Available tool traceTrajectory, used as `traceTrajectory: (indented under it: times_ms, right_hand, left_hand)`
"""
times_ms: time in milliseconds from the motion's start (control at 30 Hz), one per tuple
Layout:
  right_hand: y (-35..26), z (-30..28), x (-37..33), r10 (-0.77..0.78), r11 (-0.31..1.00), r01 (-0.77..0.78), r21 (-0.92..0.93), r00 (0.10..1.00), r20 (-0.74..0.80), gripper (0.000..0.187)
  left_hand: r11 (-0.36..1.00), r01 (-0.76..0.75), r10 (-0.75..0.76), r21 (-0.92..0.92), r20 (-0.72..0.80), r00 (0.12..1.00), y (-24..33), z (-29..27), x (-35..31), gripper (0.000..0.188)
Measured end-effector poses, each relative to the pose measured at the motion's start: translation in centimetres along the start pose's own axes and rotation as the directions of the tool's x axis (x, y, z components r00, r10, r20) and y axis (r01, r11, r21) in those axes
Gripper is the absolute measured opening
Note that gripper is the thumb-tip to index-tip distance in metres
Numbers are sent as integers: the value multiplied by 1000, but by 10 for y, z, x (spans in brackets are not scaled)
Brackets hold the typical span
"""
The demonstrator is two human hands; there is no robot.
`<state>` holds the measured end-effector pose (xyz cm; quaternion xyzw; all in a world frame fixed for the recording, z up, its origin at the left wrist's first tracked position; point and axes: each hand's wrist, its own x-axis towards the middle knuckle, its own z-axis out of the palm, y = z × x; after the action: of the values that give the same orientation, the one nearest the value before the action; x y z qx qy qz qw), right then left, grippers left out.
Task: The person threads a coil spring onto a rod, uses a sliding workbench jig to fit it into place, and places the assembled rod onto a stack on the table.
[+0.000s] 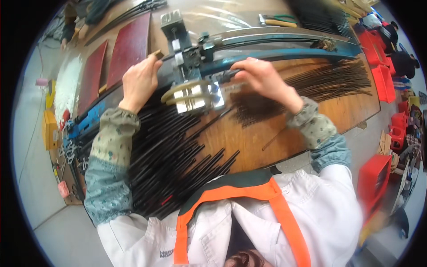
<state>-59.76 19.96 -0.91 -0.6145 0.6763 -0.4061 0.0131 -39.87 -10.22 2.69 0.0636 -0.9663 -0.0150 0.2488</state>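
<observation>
A bench machine with a metal head (189, 66) and a long blue rail (275, 58) stands across the table in front of me. On its near side are a tan ring-shaped part (189, 91) and shiny metal plates. My left hand (140, 82) is closed at the left of the head, next to a small tan piece at its fingertips; what it grips is hidden. On the right of the head my right hand (262, 79) is closed in a pinch beside a dark part, and I cannot make out what lies between its fingers.
Many black rods (169, 155) lie below my left hand. A bundle of thin brown rods (320, 84) spreads at the right. Dark red boards (129, 49) lie far left, green-handled pliers (278, 20) at the back. Red bins (373, 175) stand off the table's right side.
</observation>
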Motion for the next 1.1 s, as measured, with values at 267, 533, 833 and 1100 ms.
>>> traceTrajectory:
  times_ms: [267,533,833,1100]
  right_hand:
    - [57,12,-52,84,829,129,-545,933,349,21]
    - [-27,11,-34,5,971,74,-226,944,330,21]
    - [-46,21,-57,377,894,-426,138,883,278,21]
    - [-51,-6,-74,194,941,-226,251,970,144,21]
  left_hand:
    - [957,-162,207,242,-173,963,-88,-8,-30,12]
    - [994,103,-106,27,184,977,135,-21,-123,13]
    - [929,271,-184,-251,321,929,164,-23,-130,11]
    - [916,225,-119,-333,310,943,185,-58,-103,13]
